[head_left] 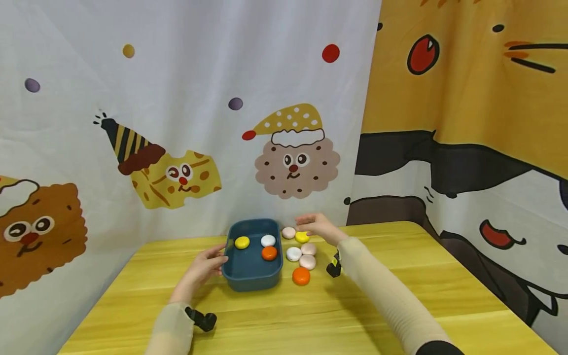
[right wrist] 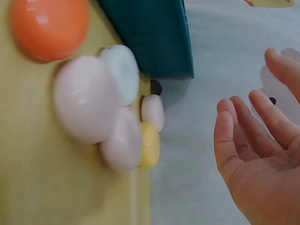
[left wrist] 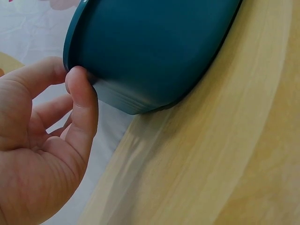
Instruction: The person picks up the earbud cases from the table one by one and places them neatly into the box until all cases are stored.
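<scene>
My left hand (head_left: 205, 266) pinches the left rim of a dark blue, rounded rectangular container (head_left: 253, 283) between thumb and fingers. In the left wrist view the thumb (left wrist: 82, 96) lies against its wall. Inside it lie a yellow disc (head_left: 242, 242), a white disc (head_left: 268, 240) and an orange disc (head_left: 269, 253), all smooth and rounded. My right hand (head_left: 320, 227) hovers with nothing in it, its fingers loosely bent, over discs right of the container. Below it are a yellow disc (head_left: 302, 237) and a pale pink disc (head_left: 289, 232).
Closer to me on the wooden table (head_left: 284, 325) lie a white disc (head_left: 294, 254), two more pale pink discs (head_left: 307, 262) and an orange disc (head_left: 301, 276). A cartoon-printed curtain (head_left: 186, 88) hangs behind the table's back edge, with another printed cloth (head_left: 466, 108) on the right.
</scene>
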`<action>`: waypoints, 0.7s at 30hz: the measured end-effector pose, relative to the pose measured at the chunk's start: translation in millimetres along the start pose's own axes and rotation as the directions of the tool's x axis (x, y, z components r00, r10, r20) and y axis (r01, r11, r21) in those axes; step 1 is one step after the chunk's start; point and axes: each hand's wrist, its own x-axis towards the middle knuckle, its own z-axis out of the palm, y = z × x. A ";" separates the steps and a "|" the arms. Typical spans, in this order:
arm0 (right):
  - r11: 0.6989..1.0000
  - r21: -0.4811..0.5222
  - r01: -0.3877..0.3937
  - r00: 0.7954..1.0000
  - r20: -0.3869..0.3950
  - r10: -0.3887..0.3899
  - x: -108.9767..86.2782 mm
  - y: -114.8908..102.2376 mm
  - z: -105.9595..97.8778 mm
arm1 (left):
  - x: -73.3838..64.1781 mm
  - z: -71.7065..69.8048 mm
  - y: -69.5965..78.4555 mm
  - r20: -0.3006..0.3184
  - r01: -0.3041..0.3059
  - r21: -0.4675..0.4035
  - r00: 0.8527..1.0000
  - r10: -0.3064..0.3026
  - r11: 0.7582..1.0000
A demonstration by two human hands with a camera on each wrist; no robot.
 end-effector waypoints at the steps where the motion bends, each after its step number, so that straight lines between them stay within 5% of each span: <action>1: 1.000 0.000 0.005 1.000 0.006 -0.005 -4.9 2.5 -0.6 | -0.2 -0.1 -0.2 -0.003 -0.001 -0.002 1.000 0.001 1.000; 9: 0.998 -0.028 0.054 0.994 0.100 -0.051 -38.1 21.5 3.4 | 0.7 0.2 -1.5 -0.005 -0.002 0.003 1.000 0.002 1.000; 16: 0.999 -0.026 0.039 0.974 0.225 -0.033 -55.5 24.7 10.1 | 1.1 1.4 -1.0 -0.013 0.005 -0.004 1.000 -0.005 1.000; 21: 0.997 -0.071 0.031 0.970 0.241 -0.013 -65.9 31.6 16.6 | -0.8 0.2 -1.0 0.006 -0.005 -0.009 1.000 0.005 1.000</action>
